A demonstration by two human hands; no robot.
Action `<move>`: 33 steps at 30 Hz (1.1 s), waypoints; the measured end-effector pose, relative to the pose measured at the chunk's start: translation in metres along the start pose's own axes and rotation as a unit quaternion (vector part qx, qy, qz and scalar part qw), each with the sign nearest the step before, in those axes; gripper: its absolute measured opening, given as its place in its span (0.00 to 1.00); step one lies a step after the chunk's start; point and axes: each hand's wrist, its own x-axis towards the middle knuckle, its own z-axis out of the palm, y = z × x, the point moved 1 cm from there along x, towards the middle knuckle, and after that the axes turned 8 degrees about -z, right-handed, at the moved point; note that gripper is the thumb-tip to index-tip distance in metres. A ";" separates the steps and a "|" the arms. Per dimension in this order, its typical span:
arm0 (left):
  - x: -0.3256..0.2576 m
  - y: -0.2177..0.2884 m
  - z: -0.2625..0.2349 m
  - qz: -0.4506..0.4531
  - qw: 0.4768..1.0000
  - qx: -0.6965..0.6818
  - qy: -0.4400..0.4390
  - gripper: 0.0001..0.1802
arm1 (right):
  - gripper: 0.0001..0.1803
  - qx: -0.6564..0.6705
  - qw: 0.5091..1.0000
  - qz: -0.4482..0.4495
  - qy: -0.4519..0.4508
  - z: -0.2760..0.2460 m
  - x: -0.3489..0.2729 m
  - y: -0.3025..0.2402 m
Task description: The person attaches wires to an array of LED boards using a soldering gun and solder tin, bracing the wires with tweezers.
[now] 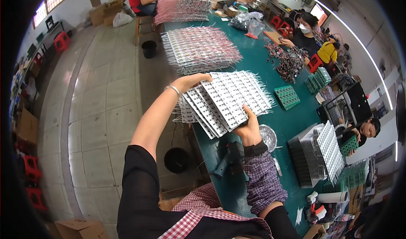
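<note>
Several white circuit board panels (228,98), fanned apart and tilted, are gripped between my two hands over the table's left edge. My left hand (192,82) holds their upper left edge, thumb side hooked over the top panel. At the lower right corner, my right hand (249,131) is closed round the edge with its thumb on the top face. Rows of small dark parts cover each panel, and thin pale wire ends stick out on the right side. More white panels lie partly hidden beneath the left side of the bundle.
On the green table (302,116) stand a wired panel stack (201,48), a pink-wired stack (184,8), green boards (287,97), a metal dish (267,138), a dark power tool (228,157) and a black rack of white panels (305,158). Black buckets (176,160) stand left; co-workers sit around.
</note>
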 end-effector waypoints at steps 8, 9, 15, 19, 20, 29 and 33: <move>-0.072 0.033 0.023 0.122 0.984 -0.126 -0.040 0.25 | 0.25 -0.048 0.993 -0.107 -0.032 0.039 -0.040 -0.031; -0.078 0.040 0.026 0.140 0.981 -0.128 -0.039 0.25 | 0.25 -0.038 0.991 -0.110 -0.074 0.049 -0.052 -0.039; -0.110 0.098 0.078 0.195 0.957 -0.178 -0.120 0.21 | 0.22 -0.122 0.972 -0.185 -0.078 0.069 -0.103 -0.128; -0.117 0.115 0.138 0.204 0.925 -0.250 -0.201 0.20 | 0.22 -0.159 0.959 -0.230 -0.051 0.072 -0.150 -0.180; -0.100 0.111 0.155 0.205 0.917 -0.262 -0.221 0.19 | 0.22 -0.172 0.953 -0.248 -0.037 0.071 -0.165 -0.187; -0.088 0.079 0.347 0.183 0.878 -0.344 -0.278 0.09 | 0.24 -0.178 0.944 -0.268 0.072 -0.015 -0.277 -0.271; -0.097 0.071 0.404 0.149 0.872 -0.374 -0.279 0.07 | 0.25 -0.160 0.953 -0.234 0.104 -0.036 -0.313 -0.292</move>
